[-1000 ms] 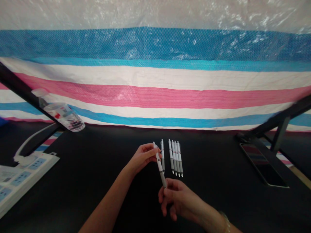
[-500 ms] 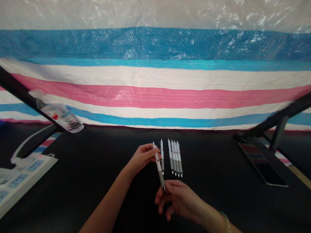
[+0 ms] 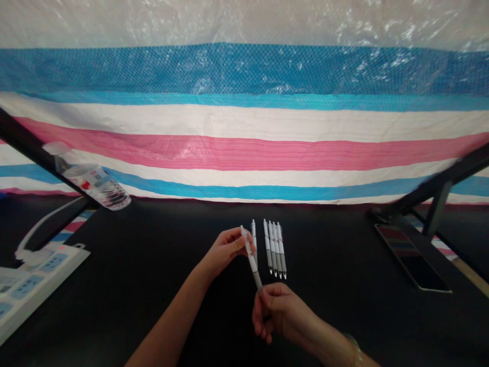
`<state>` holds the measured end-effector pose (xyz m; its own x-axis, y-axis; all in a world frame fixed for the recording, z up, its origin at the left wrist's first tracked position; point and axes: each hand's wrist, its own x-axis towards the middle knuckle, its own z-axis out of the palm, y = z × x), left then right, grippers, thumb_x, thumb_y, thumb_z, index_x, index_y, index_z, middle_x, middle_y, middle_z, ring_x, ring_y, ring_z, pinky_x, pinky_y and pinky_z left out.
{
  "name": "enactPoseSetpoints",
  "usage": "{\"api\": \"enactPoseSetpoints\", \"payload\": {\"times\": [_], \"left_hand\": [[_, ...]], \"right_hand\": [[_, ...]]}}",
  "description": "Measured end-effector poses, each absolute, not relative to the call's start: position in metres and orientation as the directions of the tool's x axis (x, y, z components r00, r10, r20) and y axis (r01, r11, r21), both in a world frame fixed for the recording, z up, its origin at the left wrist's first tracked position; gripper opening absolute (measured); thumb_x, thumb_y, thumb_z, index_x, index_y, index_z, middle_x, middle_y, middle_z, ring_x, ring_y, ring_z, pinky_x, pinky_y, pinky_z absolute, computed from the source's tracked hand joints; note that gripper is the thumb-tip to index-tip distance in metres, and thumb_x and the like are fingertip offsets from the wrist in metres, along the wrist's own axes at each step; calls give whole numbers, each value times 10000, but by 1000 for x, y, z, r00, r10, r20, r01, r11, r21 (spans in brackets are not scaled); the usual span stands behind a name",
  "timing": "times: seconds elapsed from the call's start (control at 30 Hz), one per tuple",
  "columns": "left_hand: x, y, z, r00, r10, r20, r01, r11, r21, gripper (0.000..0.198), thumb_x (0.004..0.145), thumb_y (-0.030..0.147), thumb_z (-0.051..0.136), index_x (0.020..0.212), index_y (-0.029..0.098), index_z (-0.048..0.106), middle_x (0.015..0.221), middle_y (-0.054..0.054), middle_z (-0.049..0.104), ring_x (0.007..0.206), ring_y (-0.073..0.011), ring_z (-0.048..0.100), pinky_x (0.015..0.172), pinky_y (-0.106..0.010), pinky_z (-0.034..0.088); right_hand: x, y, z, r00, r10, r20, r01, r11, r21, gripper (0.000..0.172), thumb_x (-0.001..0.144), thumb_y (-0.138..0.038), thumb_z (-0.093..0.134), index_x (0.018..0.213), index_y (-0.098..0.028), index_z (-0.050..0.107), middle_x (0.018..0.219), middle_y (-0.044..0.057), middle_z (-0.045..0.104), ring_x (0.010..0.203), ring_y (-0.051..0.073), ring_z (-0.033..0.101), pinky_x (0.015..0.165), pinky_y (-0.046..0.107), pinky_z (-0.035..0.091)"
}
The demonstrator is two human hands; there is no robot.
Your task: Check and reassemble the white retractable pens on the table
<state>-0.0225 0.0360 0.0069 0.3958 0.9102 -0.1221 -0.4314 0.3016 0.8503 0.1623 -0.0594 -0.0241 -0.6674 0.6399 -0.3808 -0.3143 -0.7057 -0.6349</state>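
Observation:
A white pen with a grey grip (image 3: 252,262) is held at a slant between my two hands. The fingers of my left hand (image 3: 228,248) are closed on its upper end, by the clip. At its lower end my right hand (image 3: 280,310) pinches the grey part, hiding the tip. Just behind the held pen lies a single similar pen (image 3: 254,229), partly covered by it and by my left fingertips. To the right, several matching pens (image 3: 275,247) lie side by side on the black table (image 3: 328,255), tips toward me.
A black phone (image 3: 412,257) lies at the right by a dark stand leg (image 3: 435,209). On the left are a white power strip (image 3: 46,280) with a plugged cable and a tilted clear bottle (image 3: 95,183). A striped sheet (image 3: 244,153) hangs behind the table.
The fingertips of my right hand have closed on the lower end of the held pen, covering its tip. My left hand has barely moved.

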Motion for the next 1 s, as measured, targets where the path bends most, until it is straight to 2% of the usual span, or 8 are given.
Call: {"api": "enactPoseSetpoints", "payload": {"times": [0.17,0.33,0.43,0.53,0.6,0.7,0.9,1.0], "left_hand": [[-19,36,5,403,911,-90,-470,290,833,343,738,431,879,814,130,733,710,-60,700,647,-157,654,652,-249,539],[-20,36,6,401,914,-69,-485,275,830,306,802,421,832,849,136,729,741,-52,689,679,-151,652,671,-247,541],[-21,34,8,379,925,-42,-475,233,849,301,764,368,873,922,152,734,795,-39,700,705,-147,667,674,-240,544],[-19,33,10,333,943,-24,-454,182,872,334,711,341,911,917,148,731,783,-22,689,692,-130,657,658,-219,536],[-16,32,11,284,958,-38,-442,166,881,394,716,344,904,1014,164,720,785,-8,680,676,-122,652,642,-215,536],[-12,32,12,201,977,-68,-434,151,888,548,737,306,883,1213,246,619,802,30,658,648,-117,654,598,-213,540],[-10,32,8,176,982,-66,-417,135,899,428,717,268,883,1035,233,598,753,69,606,593,-110,645,537,-216,561],[-10,32,7,169,983,-76,-418,141,897,453,722,278,880,1073,231,597,772,55,632,615,-115,661,545,-212,565]], "right_hand": [[164,-60,-26,-677,634,-374,-337,-719,-608,525,786,-595,784,715,-95,640,541,47,631,393,88,520,381,183,358],[165,-59,-21,-646,665,-376,-386,-709,-590,495,838,-580,749,883,-89,716,627,42,660,515,114,599,464,195,434],[164,-58,-18,-627,675,-388,-416,-712,-565,490,847,-562,754,962,-86,742,688,50,677,587,135,637,513,216,466],[164,-56,-14,-630,670,-392,-420,-719,-554,512,858,-558,743,1014,-71,756,773,88,721,645,154,669,590,250,500],[165,-55,-10,-647,650,-399,-415,-739,-531,560,863,-587,715,1065,-66,757,874,123,750,710,176,693,653,276,516],[166,-54,-6,-672,620,-406,-407,-766,-497,595,852,-605,698,1121,-76,751,999,146,762,779,196,707,714,297,517],[166,-53,-3,-682,615,-396,-409,-769,-492,570,845,-584,701,1120,-88,750,1008,142,763,806,211,713,746,313,504],[166,-53,-3,-678,619,-397,-412,-767,-491,568,841,-582,702,1122,-91,749,997,138,764,805,213,713,747,317,499]]}}
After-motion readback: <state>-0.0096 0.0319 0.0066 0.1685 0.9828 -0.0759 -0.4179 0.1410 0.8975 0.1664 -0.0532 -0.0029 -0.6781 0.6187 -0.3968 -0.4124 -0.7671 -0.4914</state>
